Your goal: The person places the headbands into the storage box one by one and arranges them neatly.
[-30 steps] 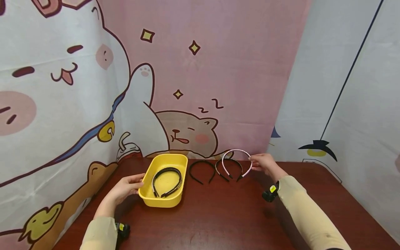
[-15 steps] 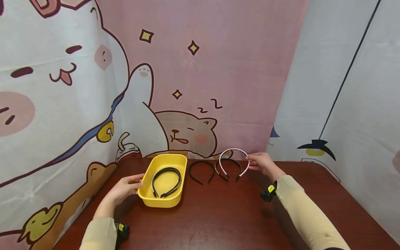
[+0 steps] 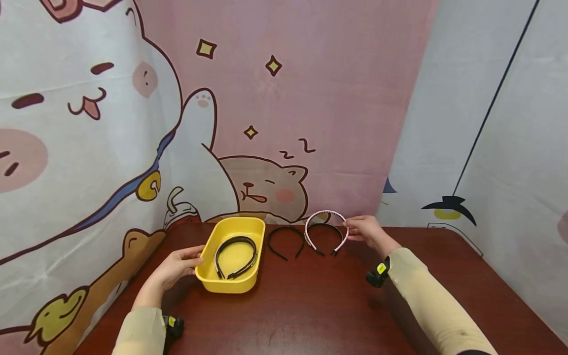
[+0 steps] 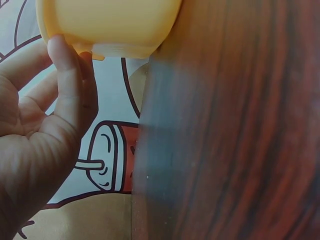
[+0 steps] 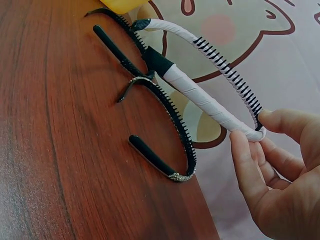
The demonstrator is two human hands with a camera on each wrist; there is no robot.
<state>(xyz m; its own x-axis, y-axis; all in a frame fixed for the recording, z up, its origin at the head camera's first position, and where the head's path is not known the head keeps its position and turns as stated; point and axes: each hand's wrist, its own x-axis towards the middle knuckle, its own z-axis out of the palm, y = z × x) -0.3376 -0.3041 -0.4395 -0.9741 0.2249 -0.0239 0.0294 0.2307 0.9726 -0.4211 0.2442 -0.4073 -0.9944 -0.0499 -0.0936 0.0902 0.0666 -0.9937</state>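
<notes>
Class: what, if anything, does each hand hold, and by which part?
Right hand: the pink headband, pinched on its curve, away from the black ends. Left hand: the yellow tray, gripped by its left rim.

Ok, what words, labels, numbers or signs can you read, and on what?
"Z", the larger, on the pink backdrop.
"Z", the smaller, beside it, above the cartoon animal.
Yellow patches on the wrist devices: any print too small to read.
No lettering shows on the yellow tray or headbands.
</notes>
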